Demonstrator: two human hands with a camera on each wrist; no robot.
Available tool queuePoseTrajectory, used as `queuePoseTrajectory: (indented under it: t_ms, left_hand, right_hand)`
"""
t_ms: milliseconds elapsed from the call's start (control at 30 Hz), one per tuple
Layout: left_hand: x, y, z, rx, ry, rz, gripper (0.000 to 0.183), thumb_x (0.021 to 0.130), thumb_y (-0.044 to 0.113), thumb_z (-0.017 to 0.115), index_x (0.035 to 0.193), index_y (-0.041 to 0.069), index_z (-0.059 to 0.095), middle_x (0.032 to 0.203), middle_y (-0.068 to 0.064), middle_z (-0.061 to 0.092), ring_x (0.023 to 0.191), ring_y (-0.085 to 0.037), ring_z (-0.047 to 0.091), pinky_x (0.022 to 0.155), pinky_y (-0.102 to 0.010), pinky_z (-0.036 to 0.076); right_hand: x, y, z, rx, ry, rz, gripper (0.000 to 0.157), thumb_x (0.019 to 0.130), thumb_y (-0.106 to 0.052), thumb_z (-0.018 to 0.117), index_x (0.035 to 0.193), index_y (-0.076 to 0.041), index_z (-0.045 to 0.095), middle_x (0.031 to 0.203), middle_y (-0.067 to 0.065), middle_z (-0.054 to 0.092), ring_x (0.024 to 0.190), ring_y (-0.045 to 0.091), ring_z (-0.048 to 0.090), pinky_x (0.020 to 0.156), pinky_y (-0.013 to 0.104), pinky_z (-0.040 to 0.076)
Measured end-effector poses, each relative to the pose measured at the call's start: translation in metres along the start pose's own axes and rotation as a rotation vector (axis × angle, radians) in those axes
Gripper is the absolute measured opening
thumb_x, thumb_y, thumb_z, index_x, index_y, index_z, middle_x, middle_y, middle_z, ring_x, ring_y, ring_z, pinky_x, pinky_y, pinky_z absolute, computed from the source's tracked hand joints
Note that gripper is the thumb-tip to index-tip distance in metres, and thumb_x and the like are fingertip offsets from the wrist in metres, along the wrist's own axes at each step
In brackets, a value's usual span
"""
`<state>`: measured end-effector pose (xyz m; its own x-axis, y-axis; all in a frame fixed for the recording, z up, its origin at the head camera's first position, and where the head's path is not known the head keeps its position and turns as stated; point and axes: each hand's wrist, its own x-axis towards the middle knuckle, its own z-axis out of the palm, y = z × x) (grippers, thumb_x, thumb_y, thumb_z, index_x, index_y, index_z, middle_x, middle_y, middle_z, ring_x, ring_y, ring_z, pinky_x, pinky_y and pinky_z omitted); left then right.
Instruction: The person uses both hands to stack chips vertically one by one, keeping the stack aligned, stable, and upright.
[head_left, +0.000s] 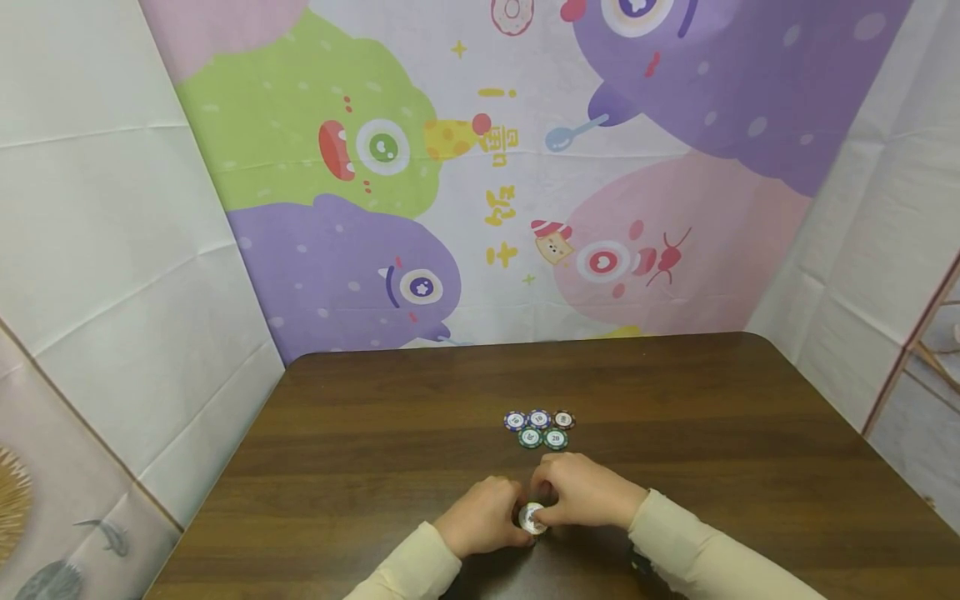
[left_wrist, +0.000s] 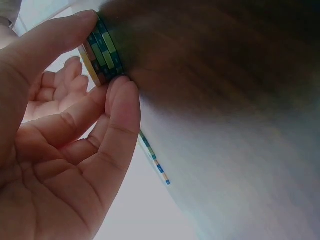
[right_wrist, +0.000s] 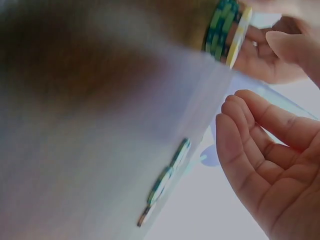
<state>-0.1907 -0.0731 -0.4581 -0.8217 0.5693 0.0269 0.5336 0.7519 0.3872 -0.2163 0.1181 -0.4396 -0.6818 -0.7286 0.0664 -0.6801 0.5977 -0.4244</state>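
A short stack of poker chips (head_left: pixel 531 518) stands on the table near its front, a white-faced chip on top. Seen from the side in the left wrist view, the stack (left_wrist: pixel 104 52) has a yellow-edged chip above a brownish one and green ones. My left hand (head_left: pixel 483 517) grips its rim between thumb and fingers. My right hand (head_left: pixel 588 492) is close on the other side, fingers loosely bent. In the right wrist view its thumb and fingertips (right_wrist: pixel 229 132) appear apart from the stack (right_wrist: pixel 220 32).
Just beyond the hands, several chips lie flat in two rows: blue ones (head_left: pixel 538 419) and a brown one (head_left: pixel 563 419) behind, green ones (head_left: pixel 555 438) in front. The brown wooden table (head_left: pixel 360 433) ends at a cartoon-printed cloth (head_left: pixel 510 308). A dark object (head_left: pixel 641 562) is partly hidden by the right sleeve.
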Motion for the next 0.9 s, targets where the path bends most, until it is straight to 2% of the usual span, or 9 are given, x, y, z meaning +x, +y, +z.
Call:
queuePoseTrajectory:
  t_ms: [233,367,467,633,767,900]
  left_hand:
    - [-0.001,0.002,-0.002,-0.001,-0.021,-0.033,0.028,0.069,0.026,0.086,0.084,0.012,0.067,0.07,0.011,0.056,0.065,-0.001,0.043,0.06,-0.018,0.039]
    - [-0.002,0.004,-0.003,-0.006,-0.025,-0.045,0.029,0.07,0.026,0.086,0.087,0.011,0.068,0.07,0.01,0.055,0.065,-0.001,0.043,0.06,-0.018,0.039]
    - [-0.002,0.004,-0.004,0.001,-0.019,-0.045,0.03,0.069,0.026,0.086,0.087,0.011,0.068,0.069,0.01,0.055,0.064,-0.001,0.043,0.059,-0.018,0.039]
    - [-0.002,0.004,-0.004,0.001,-0.021,-0.045,0.03,0.07,0.026,0.086,0.087,0.011,0.068,0.07,0.01,0.056,0.063,-0.001,0.043,0.059,-0.018,0.039]
    - [-0.002,0.004,-0.004,-0.005,-0.025,-0.047,0.03,0.07,0.026,0.086,0.088,0.011,0.068,0.071,0.01,0.056,0.064,-0.001,0.043,0.06,-0.018,0.039]
    - [-0.002,0.003,-0.003,0.005,-0.02,-0.042,0.029,0.069,0.026,0.086,0.086,0.012,0.067,0.07,0.01,0.055,0.064,-0.001,0.043,0.06,-0.018,0.038]
  right_hand:
    - [0.005,0.02,-0.006,-0.046,0.101,0.087,0.034,0.081,-0.03,0.077,0.103,-0.005,0.07,0.092,-0.001,0.063,0.076,0.007,0.054,0.066,0.024,0.048]
    - [0.01,0.033,-0.006,-0.05,0.166,0.182,0.037,0.081,-0.029,0.077,0.107,-0.003,0.069,0.101,0.005,0.067,0.096,0.023,0.065,0.077,0.035,0.053]
    - [0.015,0.041,-0.007,-0.042,0.192,0.249,0.039,0.081,-0.027,0.078,0.108,-0.001,0.069,0.102,0.009,0.067,0.097,0.027,0.064,0.08,0.041,0.053]
    - [0.024,0.053,-0.008,-0.055,0.172,0.316,0.036,0.08,-0.025,0.078,0.107,-0.002,0.069,0.095,0.007,0.062,0.078,0.015,0.054,0.073,0.038,0.05]
    - [0.03,0.061,-0.008,-0.064,0.154,0.338,0.034,0.08,-0.024,0.078,0.104,-0.002,0.069,0.095,0.008,0.062,0.079,0.015,0.054,0.074,0.038,0.05]
    - [0.037,0.067,-0.006,-0.088,0.146,0.349,0.038,0.079,-0.024,0.08,0.107,0.0,0.071,0.1,0.009,0.064,0.087,0.018,0.059,0.081,0.04,0.052]
